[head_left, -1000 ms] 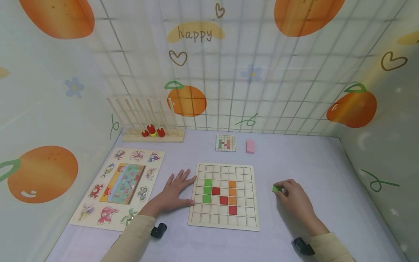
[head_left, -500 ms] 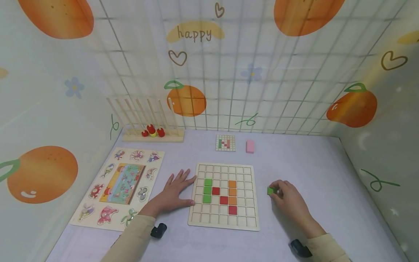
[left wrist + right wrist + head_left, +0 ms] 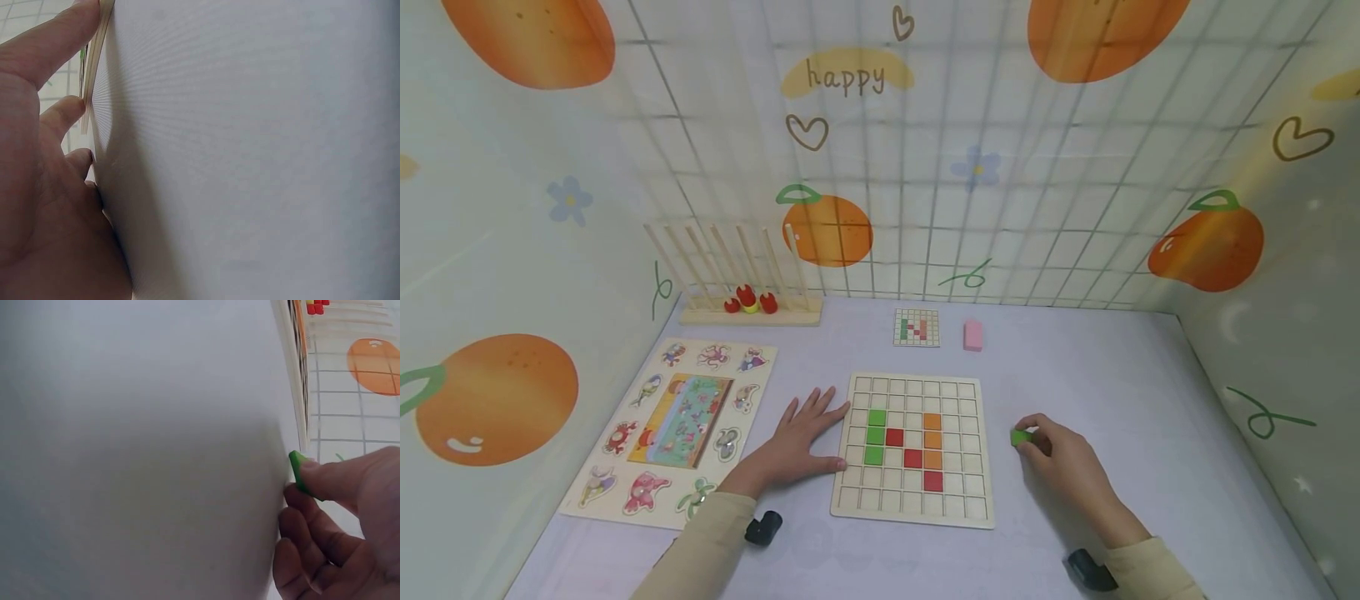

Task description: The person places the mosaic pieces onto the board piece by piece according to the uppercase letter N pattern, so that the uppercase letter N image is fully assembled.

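A square wooden grid board [image 3: 857,500] lies in the middle of the table in the head view. Green, red and orange square pieces fill some of its cells, the green ones in a column at the left. My left hand [image 3: 797,442] rests with spread fingers at the board's left edge; in the left wrist view its thumb and a finger touch the board's side [image 3: 95,69]. To the right of the board, my right hand [image 3: 1067,458] pinches a green block [image 3: 1019,437] between thumb and fingers, low over the table. The right wrist view shows this green block [image 3: 299,472] tilted.
Behind the board lie a small pattern card [image 3: 917,328] and a pink block [image 3: 973,336]. A wooden peg stand [image 3: 805,315] with a few red and yellow beads stands at the back left. A picture puzzle board [image 3: 617,379] lies left of my left hand.
My right hand has shifted a little left toward the grid board with the green block, which has turned in the fingers. My left hand has stayed in place.
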Available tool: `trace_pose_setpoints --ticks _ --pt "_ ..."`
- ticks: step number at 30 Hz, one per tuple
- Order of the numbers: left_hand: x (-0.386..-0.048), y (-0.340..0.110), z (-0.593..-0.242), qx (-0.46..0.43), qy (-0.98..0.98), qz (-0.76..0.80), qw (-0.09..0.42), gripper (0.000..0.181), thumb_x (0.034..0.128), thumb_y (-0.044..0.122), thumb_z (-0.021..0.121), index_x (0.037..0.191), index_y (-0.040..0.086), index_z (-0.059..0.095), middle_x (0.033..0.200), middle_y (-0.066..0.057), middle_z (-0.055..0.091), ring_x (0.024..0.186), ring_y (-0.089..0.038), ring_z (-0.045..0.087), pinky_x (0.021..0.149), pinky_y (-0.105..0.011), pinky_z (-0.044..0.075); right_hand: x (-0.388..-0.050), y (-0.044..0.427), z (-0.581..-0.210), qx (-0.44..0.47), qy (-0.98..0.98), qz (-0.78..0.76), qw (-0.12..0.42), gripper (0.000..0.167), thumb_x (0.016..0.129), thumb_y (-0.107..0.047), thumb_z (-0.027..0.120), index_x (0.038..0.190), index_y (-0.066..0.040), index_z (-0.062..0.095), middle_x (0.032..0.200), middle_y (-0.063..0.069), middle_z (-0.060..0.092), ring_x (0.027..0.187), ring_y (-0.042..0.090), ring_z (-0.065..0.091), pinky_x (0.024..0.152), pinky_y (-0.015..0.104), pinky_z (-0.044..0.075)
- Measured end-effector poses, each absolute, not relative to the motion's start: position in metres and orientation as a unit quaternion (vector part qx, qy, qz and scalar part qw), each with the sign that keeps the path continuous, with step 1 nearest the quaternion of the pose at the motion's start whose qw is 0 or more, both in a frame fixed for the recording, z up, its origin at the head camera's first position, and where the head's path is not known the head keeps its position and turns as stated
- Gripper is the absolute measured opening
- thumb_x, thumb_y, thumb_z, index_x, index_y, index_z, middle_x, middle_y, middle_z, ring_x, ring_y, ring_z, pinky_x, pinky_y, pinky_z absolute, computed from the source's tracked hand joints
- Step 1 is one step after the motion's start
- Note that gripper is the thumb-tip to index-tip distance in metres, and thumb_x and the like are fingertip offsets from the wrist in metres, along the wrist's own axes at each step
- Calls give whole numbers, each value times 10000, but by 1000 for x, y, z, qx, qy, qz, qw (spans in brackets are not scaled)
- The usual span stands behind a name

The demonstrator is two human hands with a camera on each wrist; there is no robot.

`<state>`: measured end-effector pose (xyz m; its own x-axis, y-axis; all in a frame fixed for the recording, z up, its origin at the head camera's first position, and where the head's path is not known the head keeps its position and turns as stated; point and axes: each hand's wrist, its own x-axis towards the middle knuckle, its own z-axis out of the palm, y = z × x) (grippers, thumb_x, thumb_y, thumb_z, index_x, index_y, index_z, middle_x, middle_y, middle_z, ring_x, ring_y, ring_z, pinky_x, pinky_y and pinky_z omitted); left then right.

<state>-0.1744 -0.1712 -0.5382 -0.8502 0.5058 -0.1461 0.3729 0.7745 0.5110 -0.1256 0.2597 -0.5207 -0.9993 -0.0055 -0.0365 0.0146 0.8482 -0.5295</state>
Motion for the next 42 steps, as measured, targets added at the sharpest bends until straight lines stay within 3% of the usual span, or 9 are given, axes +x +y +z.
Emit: trace_pose_setpoints --ticks 15,42 --pt "-174 -171 -537 237 932 239 135 939 846 667 691 1613 273 318 1713 -29 82 1572 -260 -44 1249 -527 -73 -122 252 -518 -4 953 -304 -10 216 935 -94 724 1140 -128 666 860 35 704 668 133 544 563 266 447" --pt "-172 -170 -533 238 928 250 138 908 869 585 718 1612 241 325 1713 -48 86 1573 -276 -32 1247 -526 -78 -108 202 -507 -39 929 -366 19 223 905 -111 773 1090 -217 709 808 -93 662 678 88 553 592 216 496"
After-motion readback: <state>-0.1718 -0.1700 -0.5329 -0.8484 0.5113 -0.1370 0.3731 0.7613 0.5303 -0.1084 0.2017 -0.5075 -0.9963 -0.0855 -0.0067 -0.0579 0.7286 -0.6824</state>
